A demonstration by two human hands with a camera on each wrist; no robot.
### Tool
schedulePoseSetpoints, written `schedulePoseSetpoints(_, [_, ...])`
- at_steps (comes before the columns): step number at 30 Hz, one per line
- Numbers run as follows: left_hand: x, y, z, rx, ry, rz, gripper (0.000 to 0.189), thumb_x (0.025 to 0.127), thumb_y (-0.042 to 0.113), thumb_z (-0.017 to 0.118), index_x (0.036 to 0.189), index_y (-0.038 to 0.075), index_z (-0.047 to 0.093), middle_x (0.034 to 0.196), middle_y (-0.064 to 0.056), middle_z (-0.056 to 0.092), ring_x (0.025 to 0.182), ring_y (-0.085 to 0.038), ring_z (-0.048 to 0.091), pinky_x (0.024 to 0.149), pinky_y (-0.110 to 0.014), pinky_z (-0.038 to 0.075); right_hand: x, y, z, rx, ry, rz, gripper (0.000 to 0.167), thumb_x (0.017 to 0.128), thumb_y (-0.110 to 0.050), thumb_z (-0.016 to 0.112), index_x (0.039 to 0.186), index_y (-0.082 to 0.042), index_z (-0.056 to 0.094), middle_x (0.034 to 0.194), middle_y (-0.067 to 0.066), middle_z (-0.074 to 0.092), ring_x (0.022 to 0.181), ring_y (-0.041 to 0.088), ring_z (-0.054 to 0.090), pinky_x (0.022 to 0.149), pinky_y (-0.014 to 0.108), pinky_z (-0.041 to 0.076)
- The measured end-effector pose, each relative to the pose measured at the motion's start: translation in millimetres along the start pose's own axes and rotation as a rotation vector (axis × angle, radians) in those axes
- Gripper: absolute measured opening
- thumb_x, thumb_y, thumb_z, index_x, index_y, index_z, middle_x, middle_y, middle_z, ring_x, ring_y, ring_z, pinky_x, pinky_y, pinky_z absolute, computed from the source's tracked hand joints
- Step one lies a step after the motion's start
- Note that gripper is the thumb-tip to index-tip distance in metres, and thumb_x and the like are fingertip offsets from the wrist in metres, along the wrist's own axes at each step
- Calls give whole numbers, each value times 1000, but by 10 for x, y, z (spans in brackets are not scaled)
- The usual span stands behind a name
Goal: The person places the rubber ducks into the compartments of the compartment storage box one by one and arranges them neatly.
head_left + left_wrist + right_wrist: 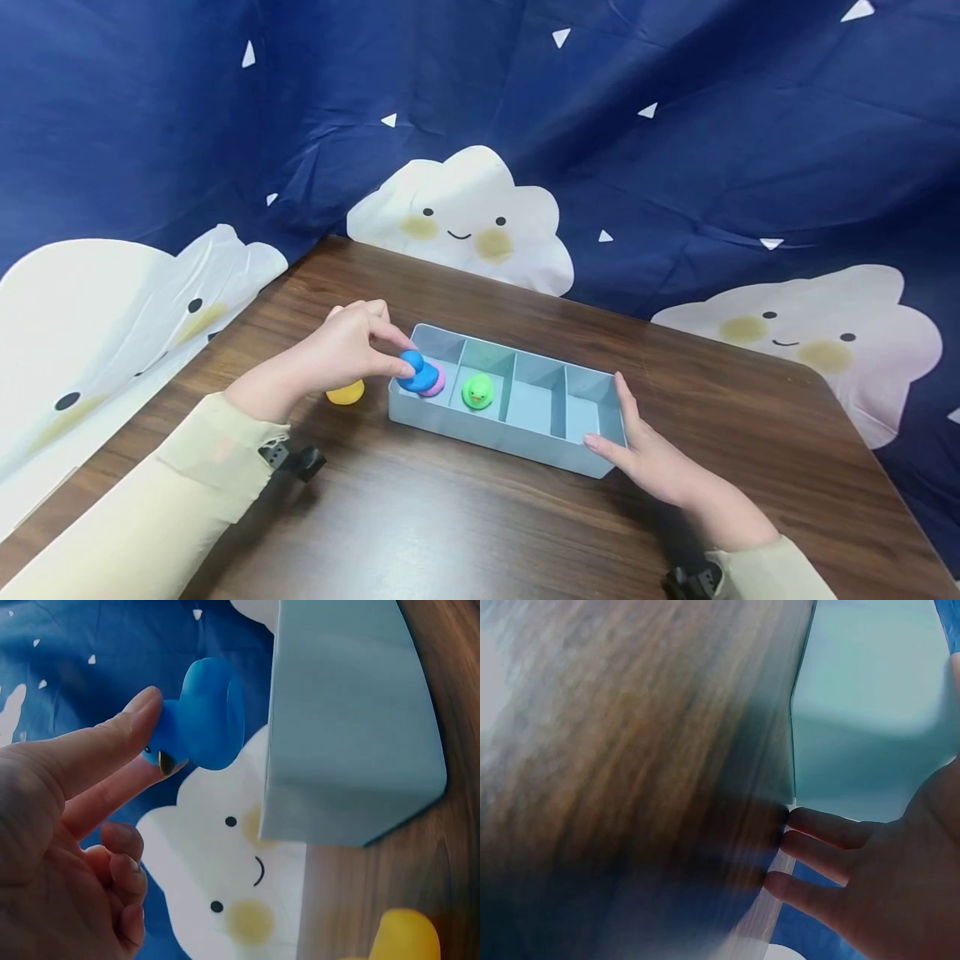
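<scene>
My left hand [341, 346] pinches a small blue rubber duck [214, 712] between thumb and forefinger, its other fingers curled in. The duck hangs over the leftmost compartment of a pale blue four-section box [495, 430]. Partly behind it shows a pink toy [435, 381], mostly hidden. A green rubber duck [477, 391] sits in the second compartment. My right hand [652, 462] rests at the box's right end, thumb over the front rim and forefinger stretched along the end wall. Its other fingers [810, 896] lie straight in the right wrist view.
A yellow toy [347, 392] lies on the brown wooden table [420, 525] left of the box, partly covered by my left wrist. Behind the table hangs a dark blue curtain [465, 75] with white clouds and triangles.
</scene>
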State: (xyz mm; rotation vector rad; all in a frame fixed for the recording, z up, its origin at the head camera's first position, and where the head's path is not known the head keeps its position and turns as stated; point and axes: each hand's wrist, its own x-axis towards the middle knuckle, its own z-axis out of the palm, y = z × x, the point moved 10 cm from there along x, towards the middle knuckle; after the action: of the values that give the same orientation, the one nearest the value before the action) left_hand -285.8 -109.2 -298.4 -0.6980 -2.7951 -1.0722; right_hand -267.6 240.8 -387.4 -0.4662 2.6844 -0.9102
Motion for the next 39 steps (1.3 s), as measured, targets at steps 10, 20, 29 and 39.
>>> schedulePoseSetpoints(10, [127,210,146,12,-18,32,29,74,35,88,98,18,81,81,-1,50,86,-26,48,79,-42,27,-9,4,6,5,-2,6,101,100,-42,56,152,-19,-27,156,36,0,142,50,11,106,67,17])
schedulePoseSetpoints(20, [234,298,319,12,-28,12,30,75,37,87,98,20,81,84,-1,51,88,-23,46,80,-40,26,3,-9,13,12,2,-3,103,98,-45,57,153,-19,-25,157,34,-1,143,49,11,106,66,18])
schedulePoseSetpoints(29, [371,472,504,41,-9,39,30,75,40,86,98,20,81,85,-4,53,84,-17,43,81,-38,26,-14,24,16,12,0,12,102,98,-48,56,152,-21,-27,157,34,-1,143,49,11,107,66,18])
schedulePoseSetpoints(39, [439,560,686,24,-23,-3,32,76,41,85,101,21,80,85,0,50,86,-15,42,83,-38,26,-9,10,-2,8,7,5,102,99,-45,57,153,-19,-26,157,35,1,143,49,11,107,66,18])
